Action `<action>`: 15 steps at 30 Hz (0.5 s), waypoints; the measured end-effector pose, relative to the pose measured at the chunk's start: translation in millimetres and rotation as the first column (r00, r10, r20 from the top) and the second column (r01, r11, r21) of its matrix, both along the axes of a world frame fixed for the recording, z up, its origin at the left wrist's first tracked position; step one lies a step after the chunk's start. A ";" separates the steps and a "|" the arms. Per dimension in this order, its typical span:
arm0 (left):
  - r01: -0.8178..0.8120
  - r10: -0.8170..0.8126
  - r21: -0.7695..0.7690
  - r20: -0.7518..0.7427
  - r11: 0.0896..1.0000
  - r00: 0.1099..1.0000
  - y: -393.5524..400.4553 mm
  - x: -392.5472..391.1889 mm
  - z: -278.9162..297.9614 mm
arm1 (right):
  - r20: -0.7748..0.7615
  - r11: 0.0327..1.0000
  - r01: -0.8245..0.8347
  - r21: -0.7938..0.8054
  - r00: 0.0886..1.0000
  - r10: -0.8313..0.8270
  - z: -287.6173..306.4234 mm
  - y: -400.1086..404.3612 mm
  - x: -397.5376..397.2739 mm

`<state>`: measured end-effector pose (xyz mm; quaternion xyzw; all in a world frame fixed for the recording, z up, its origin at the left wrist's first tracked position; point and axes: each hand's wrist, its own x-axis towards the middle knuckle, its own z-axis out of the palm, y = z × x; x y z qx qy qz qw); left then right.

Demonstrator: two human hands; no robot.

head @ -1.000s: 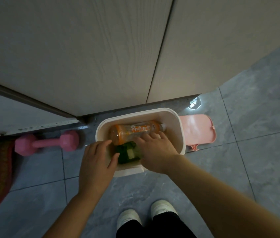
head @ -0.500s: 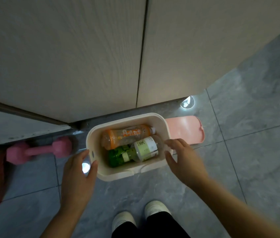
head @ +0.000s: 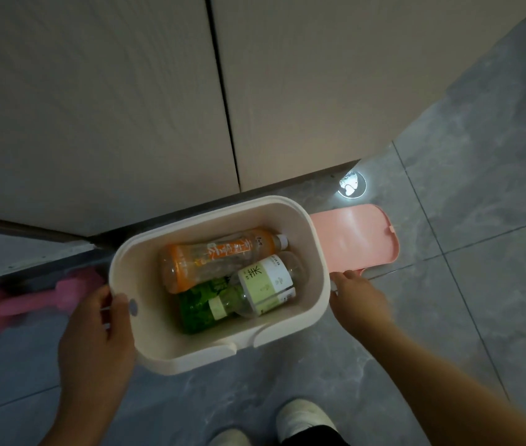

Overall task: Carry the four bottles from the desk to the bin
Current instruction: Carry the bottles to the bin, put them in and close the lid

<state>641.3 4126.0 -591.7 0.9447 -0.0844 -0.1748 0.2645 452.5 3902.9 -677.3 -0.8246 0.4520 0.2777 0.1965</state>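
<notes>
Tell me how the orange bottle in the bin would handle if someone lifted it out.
The orange bottle looks clear and empty, so it is probably light. Thin plastic like this likely dents under a firm squeeze. It lies on its side against the other bottles, so it may roll once freed.

Single head view, looking steeply down, close over bin (head: 219, 349) and floor (head: 480, 284)

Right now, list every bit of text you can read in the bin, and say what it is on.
Pale green label bottle: one large character, apparently "茉"; the small print is too small to read.
Orange bottle: slanted white script, too blurred to read.
Green bottle: no readable text.
Bin: none.
</notes>
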 end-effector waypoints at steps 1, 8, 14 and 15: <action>-0.012 0.012 -0.013 0.008 1.000 1.000 0.7 -0.1 -2.8 | -0.017 1.000 -0.020 -0.010 1.000 0.020 -8.2 -1.0 0.3; -0.087 0.085 -0.064 -0.033 0.994 0.996 12.4 2.0 -20.9 | -0.133 0.983 -0.176 -0.059 0.977 0.167 -47.5 -14.5 2.1; -0.082 0.085 -0.089 0.024 0.993 0.996 12.5 1.2 -26.4 | -0.116 0.987 -0.162 -0.008 0.980 0.160 -62.0 -19.8 6.6; -0.101 0.104 -0.098 0.029 0.990 0.994 10.0 -0.5 -25.1 | -0.113 0.983 -0.181 0.007 0.977 0.181 -64.0 -19.7 6.5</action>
